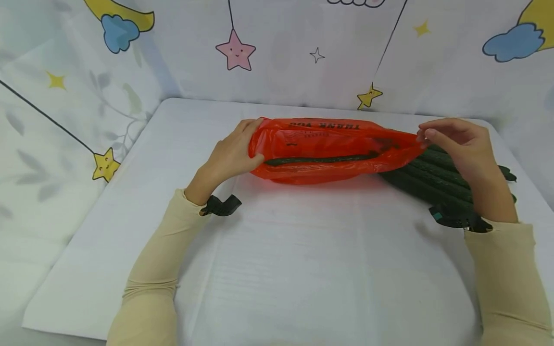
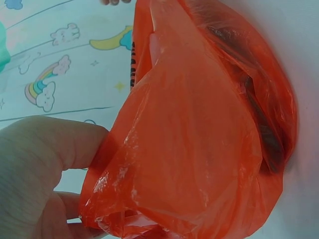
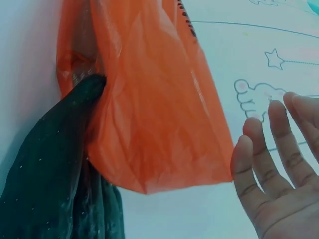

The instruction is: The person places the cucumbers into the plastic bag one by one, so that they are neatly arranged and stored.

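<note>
Pale cloth printed with stars, moons and clouds backs the white bench (image 1: 281,269). Near its far edge is a red bag (image 1: 331,144), its long axis running left to right, the gap between its edges stretched that way too. One cucumber (image 1: 320,160) shows inside, pointing along the same line. Left grip (image 1: 231,150) pinches the bag's left end between thumb and fingers. Right grip (image 1: 473,149) is loose, fingers gently bent, just beside the other end. Under that wrist, more cucumbers (image 1: 433,175) lie side by side, slanting from far left to near right.
</note>
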`<state>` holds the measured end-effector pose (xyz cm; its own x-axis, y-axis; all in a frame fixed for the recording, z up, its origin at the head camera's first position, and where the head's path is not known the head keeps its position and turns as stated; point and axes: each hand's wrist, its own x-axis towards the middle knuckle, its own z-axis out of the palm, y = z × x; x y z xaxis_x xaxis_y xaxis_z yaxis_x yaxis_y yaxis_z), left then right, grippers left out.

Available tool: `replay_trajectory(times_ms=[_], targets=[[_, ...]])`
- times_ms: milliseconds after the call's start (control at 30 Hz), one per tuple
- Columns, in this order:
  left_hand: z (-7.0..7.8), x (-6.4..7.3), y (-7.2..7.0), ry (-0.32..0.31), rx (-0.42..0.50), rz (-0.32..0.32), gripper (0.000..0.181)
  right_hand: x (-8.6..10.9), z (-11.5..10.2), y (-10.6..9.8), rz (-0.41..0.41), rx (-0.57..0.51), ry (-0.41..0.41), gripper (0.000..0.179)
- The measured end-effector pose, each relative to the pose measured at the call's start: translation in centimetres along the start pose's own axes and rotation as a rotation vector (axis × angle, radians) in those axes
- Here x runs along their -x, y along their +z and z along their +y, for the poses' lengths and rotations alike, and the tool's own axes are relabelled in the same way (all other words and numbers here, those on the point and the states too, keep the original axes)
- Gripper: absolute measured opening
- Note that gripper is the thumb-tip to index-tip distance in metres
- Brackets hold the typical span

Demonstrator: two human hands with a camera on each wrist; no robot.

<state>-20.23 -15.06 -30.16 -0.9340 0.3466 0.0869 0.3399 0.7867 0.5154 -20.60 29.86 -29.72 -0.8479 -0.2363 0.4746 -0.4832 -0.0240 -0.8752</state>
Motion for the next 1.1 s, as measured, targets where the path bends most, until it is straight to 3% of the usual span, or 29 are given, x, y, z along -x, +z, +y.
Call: replay_trajectory(times_ms=[333,600,800,967,1100], targets=[[-0.1,0.0,0.0,-0.01,-0.007,-0.003,0.077,-0.1,1.9,-1.5,0.054,-0.137,-0.08,0.025],[-0.1,0.0,0.1,-0.003,-0.016,0.002,0.077,0.2,3.0,-2.8,0.082,-0.123,-0.036,0.028],[-0.1,0.0,0.1,-0.006,-0.025,-0.001,0.077,0.6,3.1,-3.6,0.09,0.044,0.125,0.027],[-0.1,0.0,0.1,-0.007,-0.025,-0.003,0.077,1.0,3.2,-4.7,0.028,0.227,0.267,0.028],[-0.1,-0.1,0.1,-0.006,-0.024,-0.006,0.077,1.3,3.5,-5.5,-0.014,0.362,0.32,0.03]])
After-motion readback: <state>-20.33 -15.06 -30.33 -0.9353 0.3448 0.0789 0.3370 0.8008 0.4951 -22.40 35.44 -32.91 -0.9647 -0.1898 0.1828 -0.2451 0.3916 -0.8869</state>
